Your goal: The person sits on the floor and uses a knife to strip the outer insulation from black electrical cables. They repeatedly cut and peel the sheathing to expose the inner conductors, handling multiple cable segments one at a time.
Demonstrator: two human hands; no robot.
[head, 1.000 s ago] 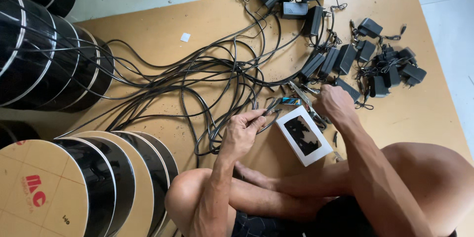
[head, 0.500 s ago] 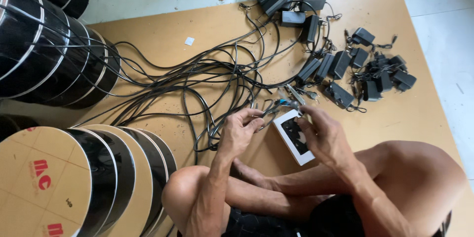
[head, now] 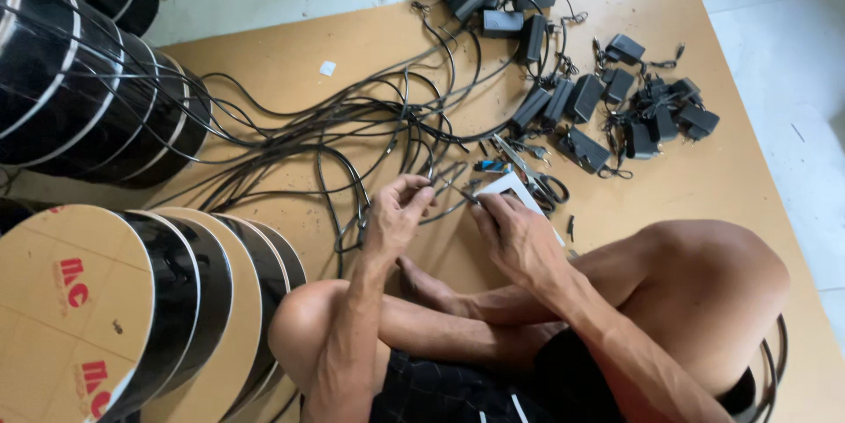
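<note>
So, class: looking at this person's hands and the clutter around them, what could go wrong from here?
1. The left hand and right hand pinch a thin cable end that joins a tangled cable bundle; a tug might drag the rest.
2. Scissors lie right beside the right hand, so a careless reach could nick a finger.

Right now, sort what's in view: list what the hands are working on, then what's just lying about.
In hand:
left hand pinching black cable ends
right hand at the same cables

Lying about:
scissors
black power adapters
cable reels
white card
</note>
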